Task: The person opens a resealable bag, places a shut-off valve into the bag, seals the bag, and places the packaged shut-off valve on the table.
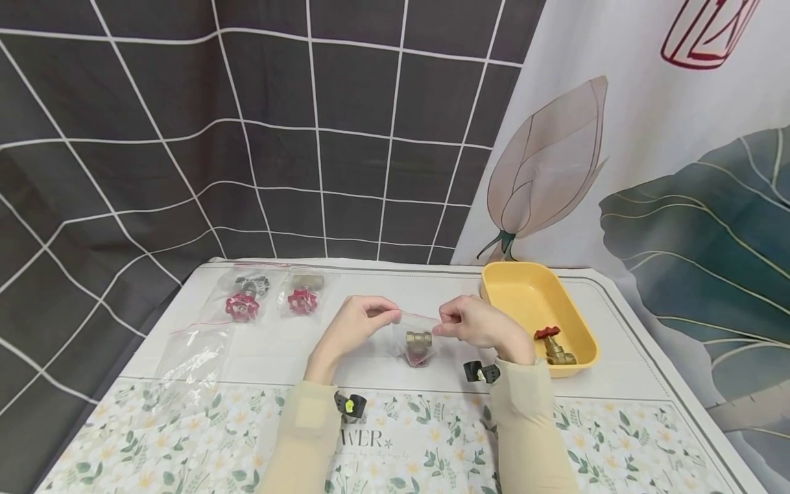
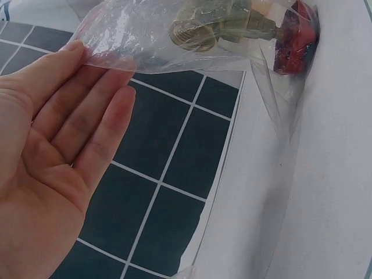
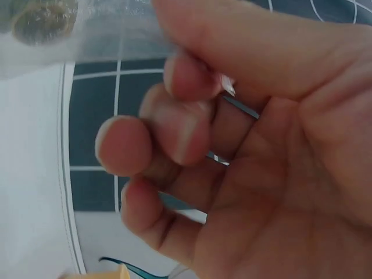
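Pinching clear bag (image 1: pixel 404 328) with my left hand (image 1: pixel 354 328), right hand (image 1: pixel 483 324) | valve (image 1: pixel 419 339) inside | yellow bin (image 1: pixel 518 291) near far-right corner of tabletop (image 1: pixel 268 350)

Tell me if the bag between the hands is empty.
Not empty: the clear bag shows a brass valve with a red handwheel inside. Whether it's sealed, I cannot tell.

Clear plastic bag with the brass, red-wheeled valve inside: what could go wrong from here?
The left hand and right hand hold the clear plastic bag near its top edge, so it might slip. The brass valve with a red handwheel could strain the thin plastic. The beige fabric right sleeve lies close to the yellow rectangular tray and might nudge it.
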Motion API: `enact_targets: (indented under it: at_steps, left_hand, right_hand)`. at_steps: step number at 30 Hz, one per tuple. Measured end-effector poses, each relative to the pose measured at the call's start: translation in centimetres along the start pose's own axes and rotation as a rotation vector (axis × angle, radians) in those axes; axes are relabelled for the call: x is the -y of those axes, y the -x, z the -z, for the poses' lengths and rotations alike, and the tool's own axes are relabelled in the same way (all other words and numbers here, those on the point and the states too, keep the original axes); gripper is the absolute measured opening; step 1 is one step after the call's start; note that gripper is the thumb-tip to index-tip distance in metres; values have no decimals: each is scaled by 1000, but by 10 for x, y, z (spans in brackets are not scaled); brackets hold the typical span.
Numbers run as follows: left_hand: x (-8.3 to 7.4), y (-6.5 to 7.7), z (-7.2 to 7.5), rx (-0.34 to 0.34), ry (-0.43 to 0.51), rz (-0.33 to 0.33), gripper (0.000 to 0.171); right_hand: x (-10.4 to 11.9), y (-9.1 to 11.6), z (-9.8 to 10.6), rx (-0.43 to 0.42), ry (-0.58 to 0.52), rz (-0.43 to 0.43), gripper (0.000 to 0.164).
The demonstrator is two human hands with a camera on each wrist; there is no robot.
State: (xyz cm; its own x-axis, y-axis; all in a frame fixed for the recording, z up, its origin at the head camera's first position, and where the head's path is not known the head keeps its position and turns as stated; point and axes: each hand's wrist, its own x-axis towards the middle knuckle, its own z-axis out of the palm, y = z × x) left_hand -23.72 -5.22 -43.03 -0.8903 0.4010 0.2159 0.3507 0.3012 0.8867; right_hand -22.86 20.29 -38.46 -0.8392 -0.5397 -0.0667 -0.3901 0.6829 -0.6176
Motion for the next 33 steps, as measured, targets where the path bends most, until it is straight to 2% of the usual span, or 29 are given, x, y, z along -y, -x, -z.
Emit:
enact_targets:
  at_steps: [4,12,27,33]
  left_hand:
    - [-1,0,0,-4,9,4,21]
    - [-1,0,0,-5,6,16,18]
    - [4,0,1,-18,1,6,18]
    - [4,0,-2,-18,31,8,22]
  right_hand:
    - [0,0,-1,1,-10,-5,40]
    - [0,2,1,20,-65,-83,39]
    - [1,2,1,53,-25,-82,40]
    - [1,3,-2,75,-74,-126,36]
